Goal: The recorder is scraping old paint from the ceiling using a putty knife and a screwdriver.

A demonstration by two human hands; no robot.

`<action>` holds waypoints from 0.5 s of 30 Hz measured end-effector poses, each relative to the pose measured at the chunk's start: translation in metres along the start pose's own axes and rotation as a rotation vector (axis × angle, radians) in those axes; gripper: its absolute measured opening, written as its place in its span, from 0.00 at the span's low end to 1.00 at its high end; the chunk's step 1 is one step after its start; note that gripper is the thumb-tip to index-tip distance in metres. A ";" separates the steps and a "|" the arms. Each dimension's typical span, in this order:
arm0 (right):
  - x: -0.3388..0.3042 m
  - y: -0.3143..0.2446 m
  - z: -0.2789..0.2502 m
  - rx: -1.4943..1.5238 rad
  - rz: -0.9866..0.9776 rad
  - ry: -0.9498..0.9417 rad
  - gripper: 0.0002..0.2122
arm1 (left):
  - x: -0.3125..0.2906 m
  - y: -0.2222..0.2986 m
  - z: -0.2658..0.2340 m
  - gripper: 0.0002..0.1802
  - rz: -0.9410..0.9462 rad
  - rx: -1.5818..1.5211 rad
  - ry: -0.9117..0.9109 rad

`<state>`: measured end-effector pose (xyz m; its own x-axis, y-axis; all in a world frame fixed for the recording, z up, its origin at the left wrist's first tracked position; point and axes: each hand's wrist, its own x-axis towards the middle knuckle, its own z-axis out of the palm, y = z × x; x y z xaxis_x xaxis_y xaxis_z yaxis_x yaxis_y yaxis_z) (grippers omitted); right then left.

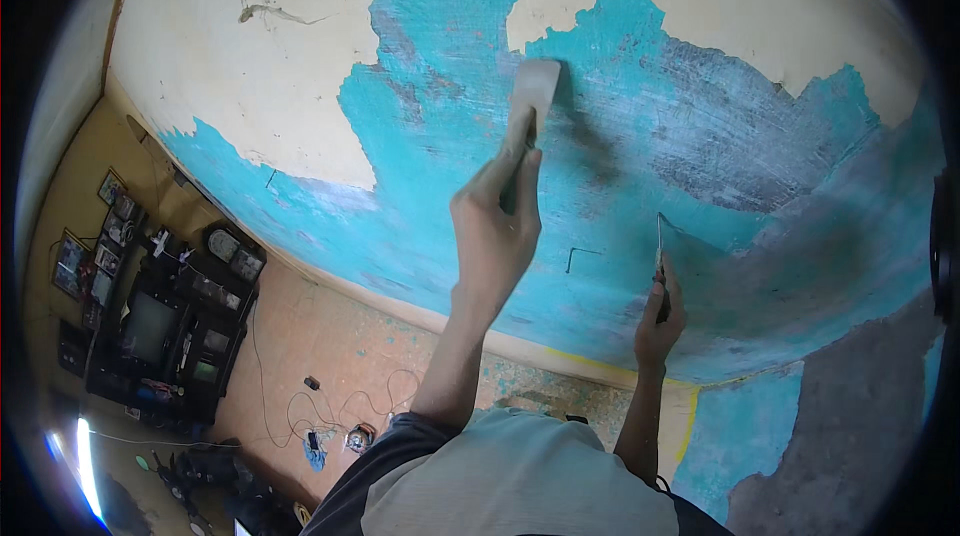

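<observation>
My left hand (495, 236) is closed round the handle of a putty knife (537, 86), raised in front of the wall. Its wide, flat blade lies at the lower tip of a patch of cream paint (300, 56), close to the ragged border with the bared turquoise layer (440, 126). Lower and to the right, my right hand (660, 331) grips a second scraper (660, 248), its thin blade seen edge-on and pointing up. Whether either blade touches the wall I cannot tell.
Grey patches (725, 126) show through the turquoise. Paint flakes (520, 376) litter the floor (350, 336) along the wall's foot. Loose cables (290, 426) and a small round object (360, 438) lie there too. A dark cabinet with a television (150, 326) stands at the left.
</observation>
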<state>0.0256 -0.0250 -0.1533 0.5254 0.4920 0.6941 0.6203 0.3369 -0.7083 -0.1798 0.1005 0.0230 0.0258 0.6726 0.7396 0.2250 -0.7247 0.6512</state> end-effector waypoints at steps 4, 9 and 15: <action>0.000 -0.005 -0.003 0.003 0.074 -0.023 0.17 | 0.006 0.014 -0.006 0.20 -0.062 -0.011 -0.030; -0.005 -0.003 0.001 -0.006 0.053 -0.038 0.18 | -0.004 0.002 0.001 0.21 -0.048 -0.027 -0.026; -0.006 -0.009 -0.003 -0.016 0.076 -0.053 0.18 | 0.019 -0.005 0.003 0.21 0.173 -0.042 0.095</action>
<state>0.0188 -0.0336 -0.1501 0.5402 0.5575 0.6304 0.5894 0.2840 -0.7563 -0.1770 0.1171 0.0334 -0.0318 0.5214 0.8527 0.1844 -0.8355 0.5177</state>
